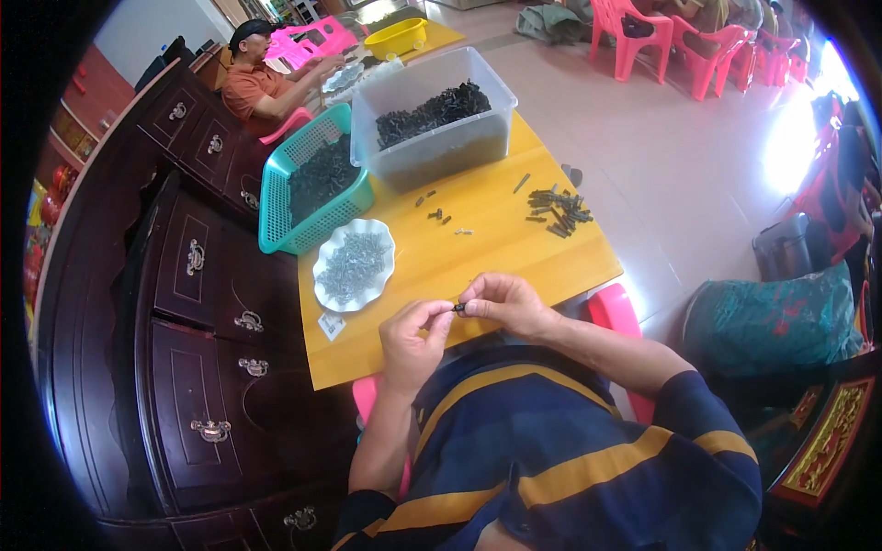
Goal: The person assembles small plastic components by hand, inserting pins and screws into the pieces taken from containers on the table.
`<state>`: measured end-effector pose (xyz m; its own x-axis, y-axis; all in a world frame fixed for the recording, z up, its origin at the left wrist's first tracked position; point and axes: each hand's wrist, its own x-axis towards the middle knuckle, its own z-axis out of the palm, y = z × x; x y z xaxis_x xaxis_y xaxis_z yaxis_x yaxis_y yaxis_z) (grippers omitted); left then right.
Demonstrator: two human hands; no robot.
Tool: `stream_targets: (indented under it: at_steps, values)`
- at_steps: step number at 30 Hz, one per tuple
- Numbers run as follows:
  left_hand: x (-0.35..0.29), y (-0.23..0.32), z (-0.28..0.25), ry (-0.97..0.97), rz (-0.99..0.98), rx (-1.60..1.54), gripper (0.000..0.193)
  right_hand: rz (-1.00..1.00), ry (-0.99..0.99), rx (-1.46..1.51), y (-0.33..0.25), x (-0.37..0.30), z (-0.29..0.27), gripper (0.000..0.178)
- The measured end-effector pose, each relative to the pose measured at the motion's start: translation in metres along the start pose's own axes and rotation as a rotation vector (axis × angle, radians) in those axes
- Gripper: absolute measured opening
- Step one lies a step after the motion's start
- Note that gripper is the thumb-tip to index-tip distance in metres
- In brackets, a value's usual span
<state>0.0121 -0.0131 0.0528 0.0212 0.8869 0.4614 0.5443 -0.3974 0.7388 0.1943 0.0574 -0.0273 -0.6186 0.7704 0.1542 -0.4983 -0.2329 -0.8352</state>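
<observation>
Over the near edge of the yellow table, my left hand [413,342] and my right hand [507,303] meet fingertip to fingertip. A small black plastic piece [459,308] sits between them, pinched by my right thumb and forefinger. My left thumb and forefinger are pressed together at its left end; whatever they grip is too small to make out. To the left lies a white scalloped plate [320,286] with many small clear pieces [356,264]. Several dark stick-like pieces [559,211] are heaped at the table's right, and a few small ones [439,216] are scattered mid-table.
A teal basket [273,207] and a translucent tub [432,170], both holding black pieces, stand toward the table's far side. Dark drawers [197,275] line the left. Another person [262,87] sits beyond the basket. Pink chairs [634,41] and a green sack [772,317] are to the right.
</observation>
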Motion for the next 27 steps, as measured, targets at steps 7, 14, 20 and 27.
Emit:
stream_targets:
  at_steps: [7, 14, 20, 27]
  values:
    - [0.003, 0.008, -0.002, -0.034, 0.083, 0.147, 0.009, -0.007, 0.027, -0.206, -0.009, -0.004, 0.006, 0.009]
    - [0.002, 0.005, 0.001, -0.017, 0.205, 0.263, 0.011, 0.044, 0.037, -0.243, -0.012, -0.003, 0.007, 0.009]
    - [0.002, 0.0, -0.003, -0.077, 0.108, 0.147, 0.01, 0.105, 0.015, -0.135, -0.01, -0.002, 0.005, 0.01]
    - [0.005, -0.003, -0.001, -0.043, 0.091, 0.096, 0.014, 0.316, -0.027, 0.107, -0.007, -0.004, 0.005, 0.017]
